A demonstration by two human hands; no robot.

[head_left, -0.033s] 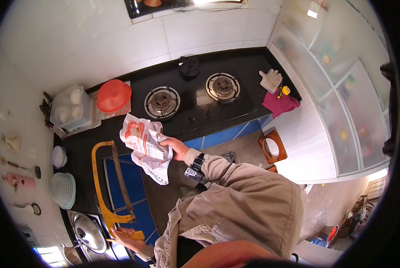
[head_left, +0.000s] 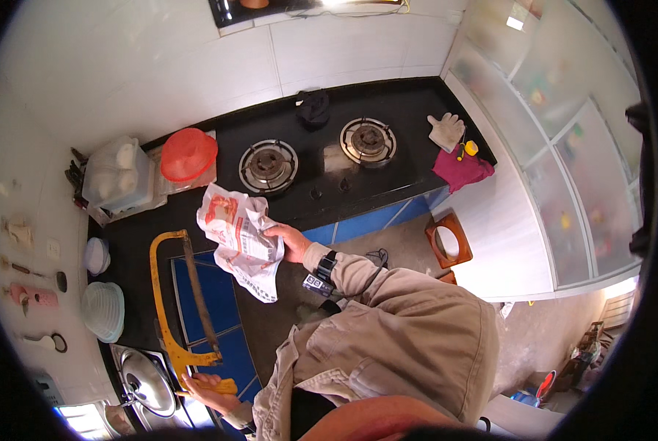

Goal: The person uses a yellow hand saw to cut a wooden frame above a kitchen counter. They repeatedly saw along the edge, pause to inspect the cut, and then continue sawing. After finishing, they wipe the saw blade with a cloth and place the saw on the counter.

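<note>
— Above the black counter [head_left: 387, 99], what is held?
— A crumpled printed bag [head_left: 239, 237], clamped by the right hand [head_left: 290, 241] — lying at its nine o'clock.
— And the left hand [head_left: 210, 387]?
— Closed on the yellow hacksaw [head_left: 176, 298], frame toward twelve o'clock.

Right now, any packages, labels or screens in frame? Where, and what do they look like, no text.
Plastic bag: held up in the right hand over the black counter's edge, crumpled, white with red-orange print.
Small device: strapped under the right wrist, dark with a pale face; too small to tell whether it is a screen.
Clear box: back left of the counter, boxy, white rounded things inside, no label visible.
</note>
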